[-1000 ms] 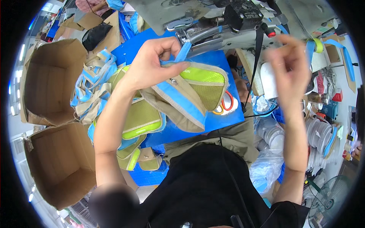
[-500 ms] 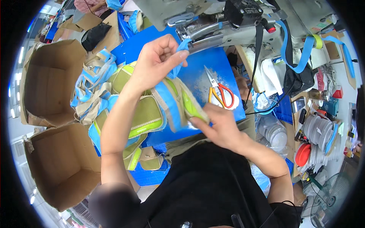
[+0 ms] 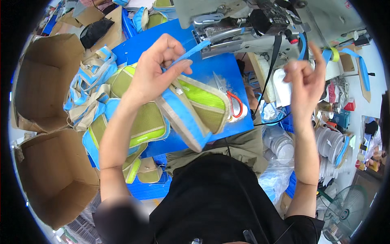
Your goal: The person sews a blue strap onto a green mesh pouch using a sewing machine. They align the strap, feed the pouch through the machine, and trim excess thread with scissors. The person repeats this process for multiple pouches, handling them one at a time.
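Observation:
My left hand [image 3: 158,71] is closed, pinching a narrow blue binding strip [image 3: 194,51] that runs up to the metal guide [image 3: 221,44] of a sewing machine [image 3: 264,24]. Below that hand hangs a green and olive fabric panel [image 3: 205,99] with a beige-edged blue band [image 3: 183,118]. My right hand [image 3: 304,81] is raised below the machine's right side. Its index finger points up, the other fingers are loosely bent, and nothing shows in it. Red-handled scissors [image 3: 235,101] lie on the blue table [image 3: 174,38], partly covered by the panel.
More green and blue fabric pieces [image 3: 150,122] and tangled straps [image 3: 91,81] lie to the left. Two open cardboard boxes [image 3: 44,81] stand beyond them. On the right are stacked white rolls [image 3: 280,142], a hanging blue tape [image 3: 361,69] and a fan [image 3: 345,211].
My right hand has let go of the fabric panel and moved up and right toward the machine. The panel now hangs more fully in view, over the scissors. My left hand still pinches the blue strip.

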Demonstrator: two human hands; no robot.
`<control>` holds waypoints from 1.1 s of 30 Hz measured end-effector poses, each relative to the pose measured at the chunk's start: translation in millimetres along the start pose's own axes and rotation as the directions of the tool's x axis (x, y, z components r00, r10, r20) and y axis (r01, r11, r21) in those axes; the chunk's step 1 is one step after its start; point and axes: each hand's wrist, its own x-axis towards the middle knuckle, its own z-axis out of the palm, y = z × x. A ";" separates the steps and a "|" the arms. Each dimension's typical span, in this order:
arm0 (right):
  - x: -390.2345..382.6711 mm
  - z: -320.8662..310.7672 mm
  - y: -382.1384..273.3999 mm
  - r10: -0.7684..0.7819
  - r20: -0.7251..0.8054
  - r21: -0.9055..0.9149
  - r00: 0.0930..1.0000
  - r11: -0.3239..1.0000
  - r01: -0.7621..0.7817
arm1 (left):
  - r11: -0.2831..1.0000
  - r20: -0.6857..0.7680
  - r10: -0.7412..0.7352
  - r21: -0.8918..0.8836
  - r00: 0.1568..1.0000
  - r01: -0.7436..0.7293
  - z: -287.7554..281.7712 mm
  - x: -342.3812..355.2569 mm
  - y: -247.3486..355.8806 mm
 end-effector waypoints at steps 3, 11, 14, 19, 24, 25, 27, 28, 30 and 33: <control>46.5 -14.7 -7.5 0.075 0.067 -0.224 0.995 0.973 -0.058 | 1.000 0.133 -0.004 -0.007 0.991 0.005 -16.3 13.2 3.9; 88.9 -36.6 15.8 0.018 0.206 -0.460 0.978 0.884 0.081 | 0.991 0.274 0.102 0.054 0.956 -0.121 -41.8 25.3 -3.2; 92.0 -45.8 13.1 0.044 0.209 -0.503 0.977 0.862 0.069 | 0.990 0.305 0.076 0.094 0.949 -0.109 -47.1 30.3 -0.8; 74.3 -87.6 8.7 0.096 0.119 -0.584 0.988 0.812 -0.008 | 1.000 0.284 0.020 -0.027 0.958 -0.013 -22.0 60.3 6.3; 46.0 -120.2 11.0 0.155 0.047 -0.536 0.987 0.838 -0.106 | 0.936 0.063 -0.007 -0.350 0.998 0.029 -22.5 55.6 -10.9; 38.4 -115.6 6.6 0.166 0.061 -0.542 0.984 0.834 -0.107 | 0.896 0.027 -0.040 -0.442 0.999 0.047 -20.4 50.0 -13.2; 30.5 -107.5 5.9 0.182 0.057 -0.512 0.982 0.850 -0.128 | 0.817 -0.016 -0.052 -0.576 0.998 0.033 -15.0 44.2 -18.3; 28.5 -105.3 5.6 0.190 0.056 -0.489 0.980 0.861 -0.139 | 0.813 -0.016 -0.061 -0.581 0.998 0.040 -14.1 42.8 -17.4; 23.5 -103.1 3.0 0.207 0.055 -0.444 0.977 0.881 -0.162 | 0.804 -0.017 -0.078 -0.593 0.997 0.053 -11.6 41.1 -15.7; 17.2 -102.5 -3.2 0.231 0.067 -0.455 0.971 0.873 -0.176 | 0.808 -0.008 -0.084 -0.586 0.996 0.064 -9.3 44.7 -15.2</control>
